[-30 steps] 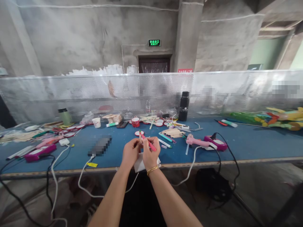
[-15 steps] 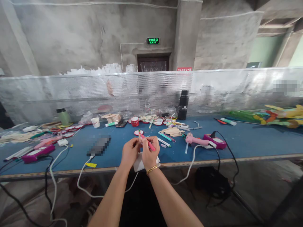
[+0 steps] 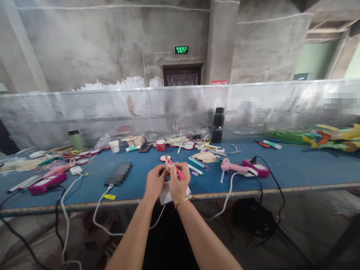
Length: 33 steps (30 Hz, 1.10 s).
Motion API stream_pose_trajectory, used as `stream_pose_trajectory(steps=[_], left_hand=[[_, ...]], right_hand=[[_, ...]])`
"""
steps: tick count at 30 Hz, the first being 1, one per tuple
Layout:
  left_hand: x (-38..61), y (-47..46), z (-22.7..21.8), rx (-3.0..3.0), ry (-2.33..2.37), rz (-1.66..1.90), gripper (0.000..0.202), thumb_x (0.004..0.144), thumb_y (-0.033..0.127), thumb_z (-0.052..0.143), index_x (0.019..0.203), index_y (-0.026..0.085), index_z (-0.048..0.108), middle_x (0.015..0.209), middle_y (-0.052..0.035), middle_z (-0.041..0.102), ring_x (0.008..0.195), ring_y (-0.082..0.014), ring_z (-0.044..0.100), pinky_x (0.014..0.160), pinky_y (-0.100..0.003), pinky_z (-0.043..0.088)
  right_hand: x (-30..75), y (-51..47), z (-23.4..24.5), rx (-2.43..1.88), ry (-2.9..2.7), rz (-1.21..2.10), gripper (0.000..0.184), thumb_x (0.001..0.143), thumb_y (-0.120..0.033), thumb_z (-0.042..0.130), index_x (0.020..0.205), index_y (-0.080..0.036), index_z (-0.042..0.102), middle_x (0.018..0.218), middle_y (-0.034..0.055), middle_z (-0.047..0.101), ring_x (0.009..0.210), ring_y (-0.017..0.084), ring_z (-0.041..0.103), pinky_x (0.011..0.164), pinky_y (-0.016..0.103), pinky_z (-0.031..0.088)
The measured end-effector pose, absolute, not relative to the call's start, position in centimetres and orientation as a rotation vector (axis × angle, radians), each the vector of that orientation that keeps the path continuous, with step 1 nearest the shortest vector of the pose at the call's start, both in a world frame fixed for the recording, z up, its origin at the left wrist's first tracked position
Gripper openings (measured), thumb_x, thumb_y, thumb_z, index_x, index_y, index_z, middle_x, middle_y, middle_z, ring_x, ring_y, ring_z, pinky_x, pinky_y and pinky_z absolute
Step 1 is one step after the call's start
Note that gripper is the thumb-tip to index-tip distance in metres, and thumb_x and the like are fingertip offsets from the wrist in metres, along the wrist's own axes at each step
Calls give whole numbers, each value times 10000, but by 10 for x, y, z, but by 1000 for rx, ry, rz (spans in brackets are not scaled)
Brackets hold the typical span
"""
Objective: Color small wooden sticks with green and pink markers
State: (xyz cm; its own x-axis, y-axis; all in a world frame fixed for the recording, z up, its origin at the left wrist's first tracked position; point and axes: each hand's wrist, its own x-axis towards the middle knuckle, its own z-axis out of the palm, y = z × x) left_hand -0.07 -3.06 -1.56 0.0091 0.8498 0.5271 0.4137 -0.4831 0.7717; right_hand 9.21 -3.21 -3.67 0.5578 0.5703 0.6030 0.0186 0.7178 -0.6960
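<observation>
Barely any change: left hand (image 3: 155, 182) pinches a green-tipped stick (image 3: 166, 162), right hand (image 3: 177, 183) grips a pink marker (image 3: 180, 174) right at it, so work there seems ongoing.

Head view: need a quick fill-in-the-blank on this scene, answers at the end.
1. The right hand grips a pink marker, while the left hand pinches a wooden stick with a ____ upper end.
2. A gold bracelet is worn on the ____ wrist.
3. The tall bottle near the perforated screen is coloured ____.
4. The lit sign shows the English word ____.

Missing words: green; right; black; EXIT.
</observation>
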Motion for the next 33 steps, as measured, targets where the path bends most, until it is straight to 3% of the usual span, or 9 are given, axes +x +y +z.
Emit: stream_pose_trajectory(steps=[33], left_hand=[[1,-34,-13,1900,1319,1469,289,880,421,570,700,205,637,612,25,606,582,-139,530,582,-241,361]], right_hand=[[92,-34,-36,-696,-959,334,178,946,-365,590,859,-211,583,814,0,619,762,167,584,737,317,480]])
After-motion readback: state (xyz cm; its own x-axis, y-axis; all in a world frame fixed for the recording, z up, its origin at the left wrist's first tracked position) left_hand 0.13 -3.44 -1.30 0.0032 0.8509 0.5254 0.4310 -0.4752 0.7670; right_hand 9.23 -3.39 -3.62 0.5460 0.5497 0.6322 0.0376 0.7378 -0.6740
